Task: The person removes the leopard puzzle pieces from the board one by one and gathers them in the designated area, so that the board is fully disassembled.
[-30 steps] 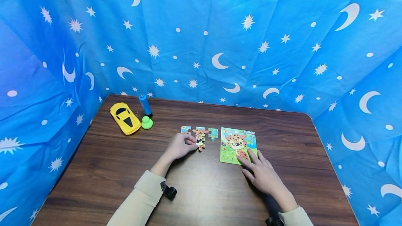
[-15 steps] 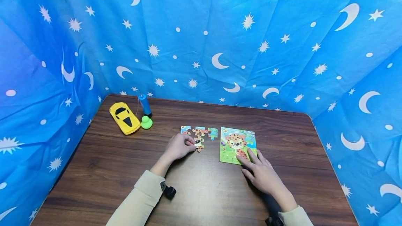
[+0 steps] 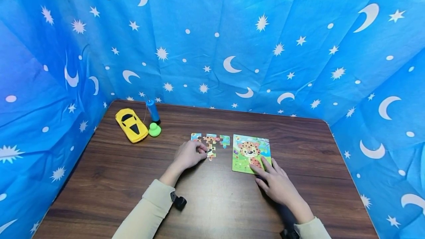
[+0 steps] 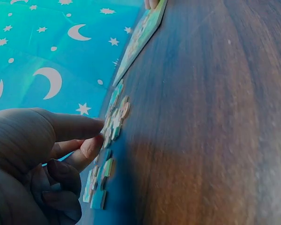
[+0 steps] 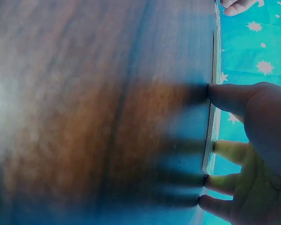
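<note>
In the head view, the left hand (image 3: 190, 155) is at the left side of a puzzle piece (image 3: 211, 152) with part of a leopard's face, its thumb and forefinger pinching that edge. This piece lies just below a spotted piece (image 3: 211, 138). A blue corner piece (image 3: 196, 136) and a blue-green piece (image 3: 224, 140) lie on either side. Spread over the lower right corner of a square leopard picture board (image 3: 244, 163), the right hand (image 3: 276, 182) rests with its fingers extended. The right wrist view shows these fingertips (image 5: 217, 146) at the board's edge.
A yellow toy car (image 3: 131, 125), a blue cylinder (image 3: 152, 111) and a green toy duck (image 3: 154, 130) stand at the table's back left. A blue curtain (image 3: 199, 40) with moons and stars surrounds the dark wooden table (image 3: 212, 205).
The left fingertips have shifted slightly left and up along the puzzle piece, and the piece itself has moved a little left. The right hand stays on the board.
</note>
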The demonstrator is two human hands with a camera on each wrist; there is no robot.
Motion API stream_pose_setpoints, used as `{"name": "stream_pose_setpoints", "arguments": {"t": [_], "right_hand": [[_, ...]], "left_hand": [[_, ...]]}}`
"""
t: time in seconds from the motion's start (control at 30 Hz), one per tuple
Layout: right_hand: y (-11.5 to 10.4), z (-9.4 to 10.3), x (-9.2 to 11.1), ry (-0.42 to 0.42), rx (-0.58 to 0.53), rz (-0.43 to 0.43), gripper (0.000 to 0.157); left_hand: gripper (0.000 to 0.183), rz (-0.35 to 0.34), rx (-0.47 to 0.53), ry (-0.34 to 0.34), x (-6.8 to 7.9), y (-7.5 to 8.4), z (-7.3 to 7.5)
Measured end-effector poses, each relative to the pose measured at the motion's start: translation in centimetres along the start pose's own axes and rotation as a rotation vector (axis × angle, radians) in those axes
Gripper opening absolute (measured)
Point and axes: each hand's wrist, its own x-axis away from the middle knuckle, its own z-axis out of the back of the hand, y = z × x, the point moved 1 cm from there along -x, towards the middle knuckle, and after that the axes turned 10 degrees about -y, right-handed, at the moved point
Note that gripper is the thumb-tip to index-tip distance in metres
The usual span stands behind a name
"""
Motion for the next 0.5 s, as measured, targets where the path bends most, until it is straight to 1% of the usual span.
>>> {"name": "stream_pose_setpoints", "arguments": {"t": [0.23,0.37,0.5], "right_hand": [[0.0,-0.1,0.2,-0.006,0.000,-0.002,0.051],[-0.3,-0.1,0.6,0.006,0.021,-0.031,0.054],[-1.1,-0.1,1.0,0.027,0.043,-0.066,0.057]], "left_hand": [[0.009,-0.098,0.022,-0.008,-0.6,1.3,-0.7],[0.013,-0.145,0.027,-0.033,-1.1,2.5,-1.5],[0.015,-0.183,0.001,-0.044,-1.7,3.9,-2.5]]}}
